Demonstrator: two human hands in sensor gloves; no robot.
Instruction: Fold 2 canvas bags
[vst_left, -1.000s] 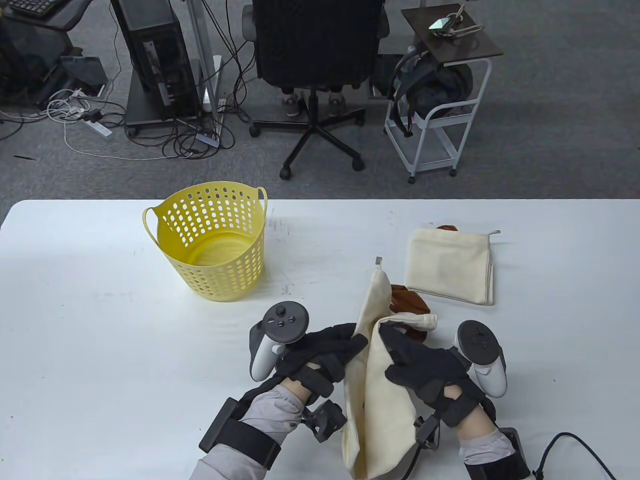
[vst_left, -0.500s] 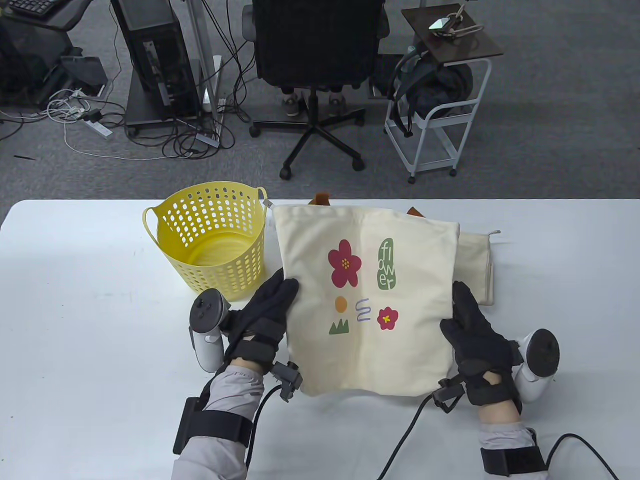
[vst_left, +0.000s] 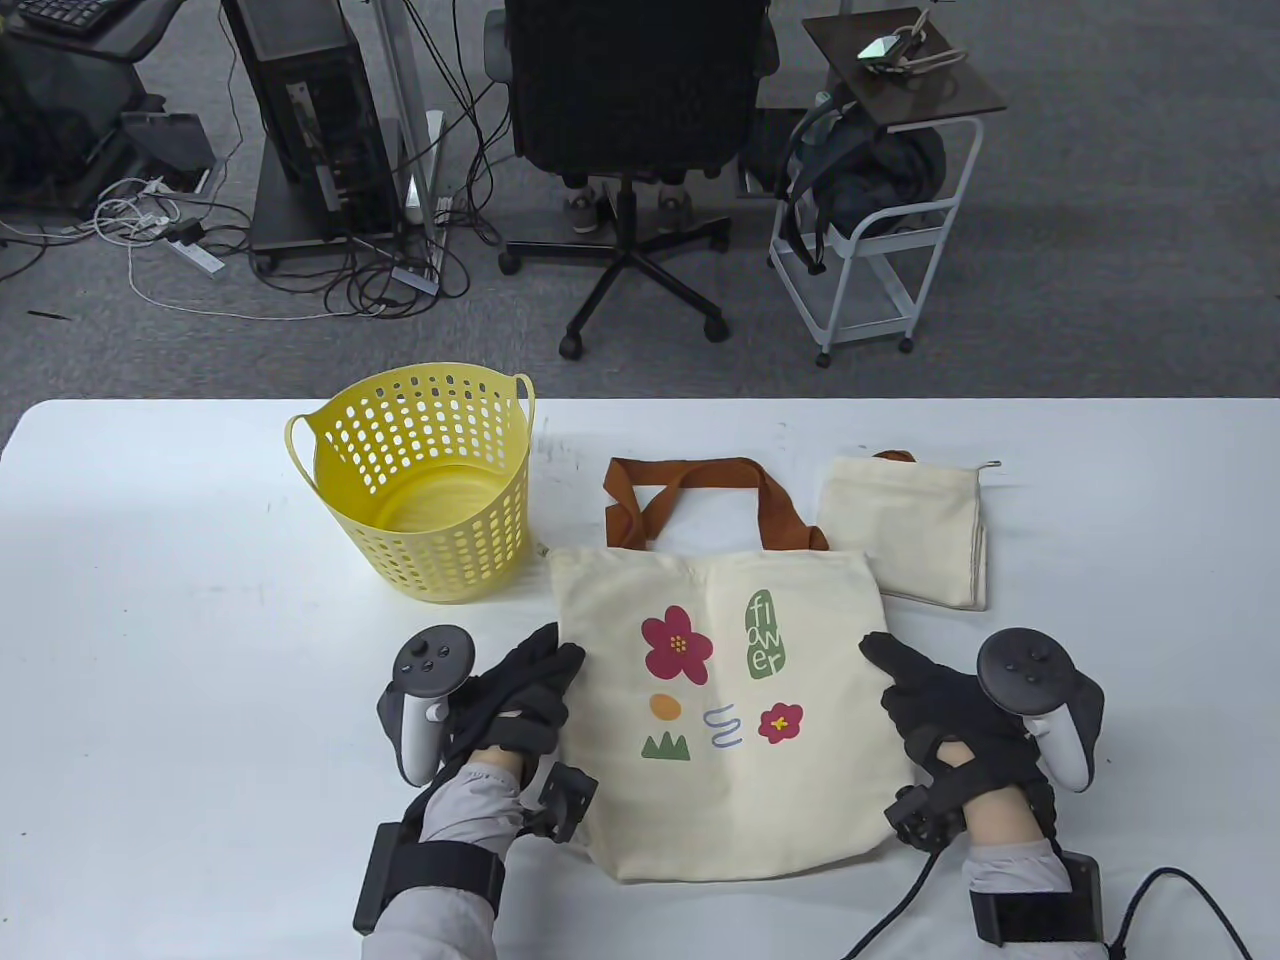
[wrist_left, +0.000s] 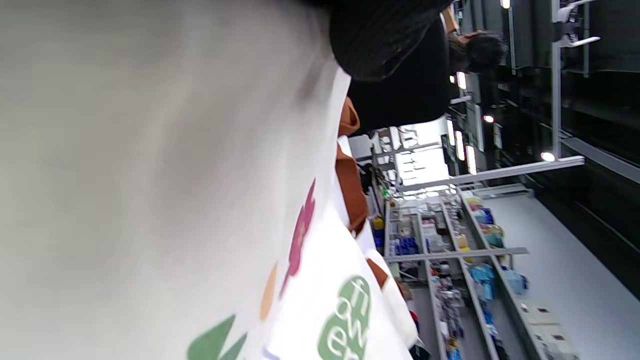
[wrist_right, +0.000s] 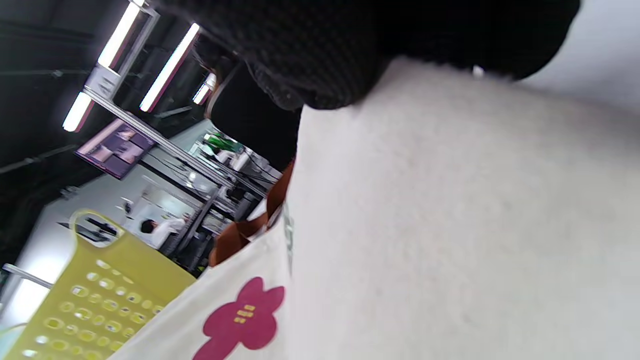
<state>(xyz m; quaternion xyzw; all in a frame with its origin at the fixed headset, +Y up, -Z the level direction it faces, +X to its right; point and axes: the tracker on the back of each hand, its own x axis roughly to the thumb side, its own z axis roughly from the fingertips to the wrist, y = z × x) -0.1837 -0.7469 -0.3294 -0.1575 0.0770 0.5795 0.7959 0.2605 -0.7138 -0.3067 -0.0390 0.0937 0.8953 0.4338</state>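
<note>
A cream canvas bag with flower prints (vst_left: 730, 720) lies spread flat on the white table (vst_left: 150, 600), print up, its brown handles (vst_left: 700, 495) pointing away from me. My left hand (vst_left: 520, 690) holds its left edge and my right hand (vst_left: 925, 695) holds its right edge. A second cream bag (vst_left: 900, 530) lies folded at the back right, a bit of brown handle showing behind it. The printed bag fills the left wrist view (wrist_left: 165, 200) and the right wrist view (wrist_right: 450, 240), with gloved fingers (wrist_right: 320, 55) on the cloth.
A yellow perforated basket (vst_left: 425, 480) stands on the table left of the bags; it also shows in the right wrist view (wrist_right: 95, 300). Beyond the table's far edge are an office chair (vst_left: 635, 130), a white cart (vst_left: 880, 210) and floor cables.
The bag went from hanging bunched between my hands to held spread open, then laid flat on the table nearer me. The brown handles now lie in view.
</note>
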